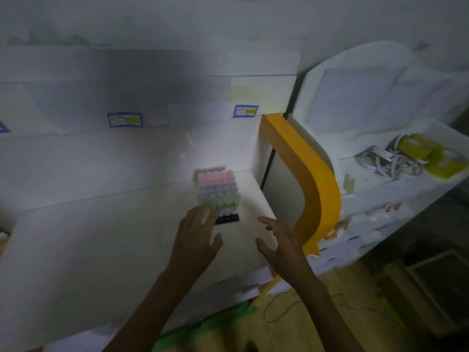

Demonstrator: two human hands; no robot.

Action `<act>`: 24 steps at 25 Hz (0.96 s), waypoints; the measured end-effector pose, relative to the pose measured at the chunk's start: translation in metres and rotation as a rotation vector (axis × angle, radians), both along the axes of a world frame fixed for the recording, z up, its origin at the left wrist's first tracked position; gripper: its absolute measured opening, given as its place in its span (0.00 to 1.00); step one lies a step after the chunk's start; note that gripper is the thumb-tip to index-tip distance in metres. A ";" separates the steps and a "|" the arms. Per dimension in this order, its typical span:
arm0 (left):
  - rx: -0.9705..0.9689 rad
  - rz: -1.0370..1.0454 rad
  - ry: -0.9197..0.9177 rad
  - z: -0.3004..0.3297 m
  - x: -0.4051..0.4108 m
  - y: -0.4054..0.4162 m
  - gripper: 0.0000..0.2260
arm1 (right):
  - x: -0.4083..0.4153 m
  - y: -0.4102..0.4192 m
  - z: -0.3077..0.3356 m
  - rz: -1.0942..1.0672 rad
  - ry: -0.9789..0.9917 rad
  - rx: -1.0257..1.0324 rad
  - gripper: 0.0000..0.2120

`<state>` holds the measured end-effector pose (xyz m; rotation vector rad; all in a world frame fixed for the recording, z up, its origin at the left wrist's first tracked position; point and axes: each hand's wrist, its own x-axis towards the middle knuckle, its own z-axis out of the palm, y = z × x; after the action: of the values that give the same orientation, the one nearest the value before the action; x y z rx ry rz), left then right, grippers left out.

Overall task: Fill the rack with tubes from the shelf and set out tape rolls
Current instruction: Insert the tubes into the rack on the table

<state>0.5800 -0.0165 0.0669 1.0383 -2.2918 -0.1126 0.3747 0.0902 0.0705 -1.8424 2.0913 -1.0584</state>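
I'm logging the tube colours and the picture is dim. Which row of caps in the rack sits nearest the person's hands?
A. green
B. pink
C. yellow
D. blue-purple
A: in the rack the green caps form the row nearest the left hand and right hand; blue-purple caps sit behind them and pink caps farthest back.

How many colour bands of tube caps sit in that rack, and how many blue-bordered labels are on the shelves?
Pink cap bands: 1
Blue-purple cap bands: 1
Green cap bands: 1
Blue-bordered labels, fully in view: 2
Total: 5
Single caps are too blurred to count; another label is cut off at the left edge.
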 end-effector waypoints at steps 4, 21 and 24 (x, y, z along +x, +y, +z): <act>0.038 -0.121 -0.043 -0.006 -0.031 0.046 0.25 | -0.022 0.033 0.000 0.024 -0.053 0.023 0.22; 0.116 -0.276 -0.149 -0.010 -0.281 0.173 0.18 | -0.274 0.189 -0.011 -0.104 -0.085 0.016 0.22; 0.090 -0.255 -0.176 -0.008 -0.323 0.160 0.12 | -0.313 0.176 -0.017 -0.126 -0.108 0.046 0.22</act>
<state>0.2572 0.1436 0.0584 0.8228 -2.5934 -0.2375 0.0616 0.2665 0.0536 -1.6133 2.1731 -1.1025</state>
